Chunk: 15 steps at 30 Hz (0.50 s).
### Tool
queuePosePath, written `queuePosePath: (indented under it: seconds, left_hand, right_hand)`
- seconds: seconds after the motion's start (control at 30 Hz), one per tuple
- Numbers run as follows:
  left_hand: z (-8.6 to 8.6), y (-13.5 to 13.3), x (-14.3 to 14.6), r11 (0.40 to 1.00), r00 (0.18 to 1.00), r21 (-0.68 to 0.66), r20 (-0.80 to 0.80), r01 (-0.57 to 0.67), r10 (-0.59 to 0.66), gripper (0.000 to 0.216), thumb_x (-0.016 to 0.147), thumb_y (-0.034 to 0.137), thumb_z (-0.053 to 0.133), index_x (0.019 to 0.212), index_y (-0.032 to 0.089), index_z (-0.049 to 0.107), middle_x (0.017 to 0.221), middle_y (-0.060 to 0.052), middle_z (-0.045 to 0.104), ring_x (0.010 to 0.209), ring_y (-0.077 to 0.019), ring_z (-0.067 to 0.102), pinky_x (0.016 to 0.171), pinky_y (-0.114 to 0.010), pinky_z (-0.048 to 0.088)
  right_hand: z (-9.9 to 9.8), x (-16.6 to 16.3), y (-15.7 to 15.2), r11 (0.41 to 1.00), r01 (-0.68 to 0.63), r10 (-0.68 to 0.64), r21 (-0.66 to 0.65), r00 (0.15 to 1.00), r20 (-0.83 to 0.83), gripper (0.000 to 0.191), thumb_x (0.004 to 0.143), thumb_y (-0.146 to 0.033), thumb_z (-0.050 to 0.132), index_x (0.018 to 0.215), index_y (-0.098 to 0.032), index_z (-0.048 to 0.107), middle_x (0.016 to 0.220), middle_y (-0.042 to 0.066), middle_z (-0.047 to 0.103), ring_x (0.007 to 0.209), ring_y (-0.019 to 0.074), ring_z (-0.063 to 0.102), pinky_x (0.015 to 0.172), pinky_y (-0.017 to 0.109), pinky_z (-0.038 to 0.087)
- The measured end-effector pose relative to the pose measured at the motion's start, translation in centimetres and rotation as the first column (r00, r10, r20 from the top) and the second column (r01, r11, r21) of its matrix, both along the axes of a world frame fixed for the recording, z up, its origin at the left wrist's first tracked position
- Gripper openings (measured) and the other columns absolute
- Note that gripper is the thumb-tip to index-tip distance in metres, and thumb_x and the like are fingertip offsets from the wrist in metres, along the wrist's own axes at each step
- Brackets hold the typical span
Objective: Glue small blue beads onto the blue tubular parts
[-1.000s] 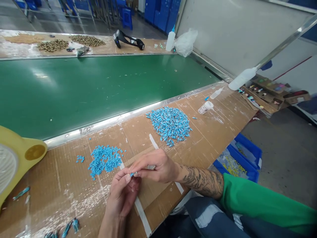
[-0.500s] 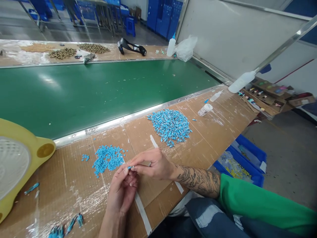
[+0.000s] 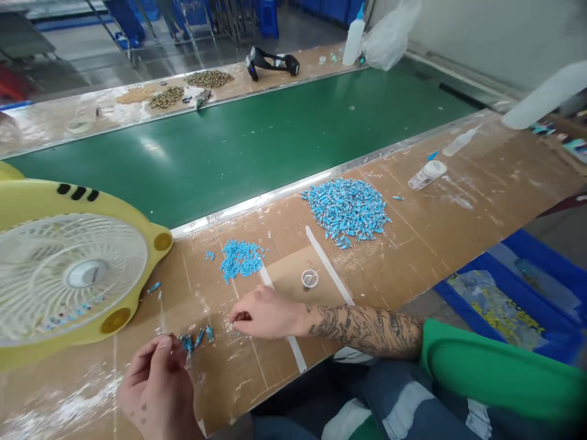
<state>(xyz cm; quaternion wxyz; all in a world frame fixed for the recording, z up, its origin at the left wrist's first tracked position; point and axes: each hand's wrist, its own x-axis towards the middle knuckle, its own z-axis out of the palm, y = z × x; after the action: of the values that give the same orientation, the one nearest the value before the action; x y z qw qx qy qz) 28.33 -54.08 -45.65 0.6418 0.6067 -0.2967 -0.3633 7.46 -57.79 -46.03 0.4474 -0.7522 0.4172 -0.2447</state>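
My left hand (image 3: 158,385) is at the lower left, thumb and fingers pinched together; whatever they hold is hidden. Just beyond its fingertips lies a small group of assembled blue pieces (image 3: 197,339) on the cardboard. My right hand (image 3: 270,313) rests low over the cardboard, fingers curled in, and I cannot make out anything in them. Behind it are a loose pile of small blue rings (image 3: 242,259) and a little clear cup (image 3: 309,278). Farther right is a large heap of slim blue parts with pale tips (image 3: 348,208).
A yellow fan (image 3: 160,241) with a white grille stands at the left. The green conveyor belt (image 3: 257,140) runs behind the cardboard bench top (image 3: 389,269). A white tub (image 3: 426,175) and a squeeze bottle (image 3: 461,142) lie at the right. Blue bins (image 3: 518,293) sit below the bench edge.
My hands, earlier together over a small blue piece, are now apart. The left has gone to the group of blue pieces; the right has drawn back, uncovering the cup. My view has turned left.
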Motion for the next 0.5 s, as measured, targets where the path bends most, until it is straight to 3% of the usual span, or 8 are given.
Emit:
queuePosePath:
  seconds: [0.1,0.2,0.3,0.4,0.5]
  left_hand:
    - [0.1,-0.2,2.0,0.983,0.963,0.143,0.261,-0.113,0.073,0.023,0.071,0.029,0.083,0.088,0.016,0.074,0.070,0.001,0.063,0.063,-0.0116,0.052,0.061,-0.025,0.040]
    - [0.0,-0.7,2.4,0.965,0.903,0.251,0.427,-0.072,-0.044,0.033,0.073,0.040,0.081,0.096,0.017,0.076,0.081,-0.002,0.067,0.072,-0.0157,0.058,0.069,-0.028,0.045]
    - [0.3,-1.4,2.0,0.950,0.810,0.313,0.558,-0.007,-0.178,0.037,0.076,0.046,0.075,0.100,0.019,0.076,0.084,-0.004,0.069,0.070,-0.0171,0.059,0.069,-0.030,0.046]
    - [0.5,-2.7,1.4,0.912,0.636,0.403,0.686,0.073,-0.353,0.034,0.080,0.049,0.068,0.097,0.021,0.076,0.079,-0.003,0.070,0.066,-0.0194,0.061,0.069,-0.032,0.045]
    - [0.4,-4.5,0.3,0.867,0.351,0.458,0.793,0.196,-0.498,0.031,0.083,0.047,0.061,0.092,0.021,0.076,0.081,-0.005,0.073,0.073,-0.0244,0.067,0.071,-0.034,0.044]
  right_hand:
    - [-0.9,3.2,-0.4,0.993,-0.089,0.078,-0.074,0.987,-0.144,0.019,0.089,-0.021,0.057,0.089,-0.018,0.076,0.095,0.004,0.077,0.085,0.0169,0.069,0.074,0.028,0.045]
    - [-0.7,3.9,-0.6,0.987,-0.075,0.039,-0.144,0.971,-0.237,0.023,0.091,-0.025,0.054,0.085,-0.015,0.074,0.091,0.008,0.076,0.081,0.0202,0.069,0.067,0.030,0.041]
    - [0.7,1.4,0.0,0.986,-0.022,-0.009,-0.163,0.982,-0.188,0.020,0.091,-0.025,0.056,0.091,-0.015,0.073,0.089,0.008,0.076,0.080,0.0192,0.068,0.068,0.029,0.041]
    - [2.9,-3.6,1.0,0.991,-0.009,0.005,-0.136,1.000,-0.027,0.017,0.091,-0.021,0.059,0.097,-0.017,0.075,0.091,0.003,0.076,0.080,0.0136,0.067,0.072,0.026,0.043]
    - [4.9,-9.2,1.6,0.984,0.104,-0.095,-0.147,0.993,0.067,0.017,0.093,-0.023,0.062,0.094,-0.017,0.077,0.088,0.001,0.076,0.073,0.0101,0.065,0.069,0.024,0.044]
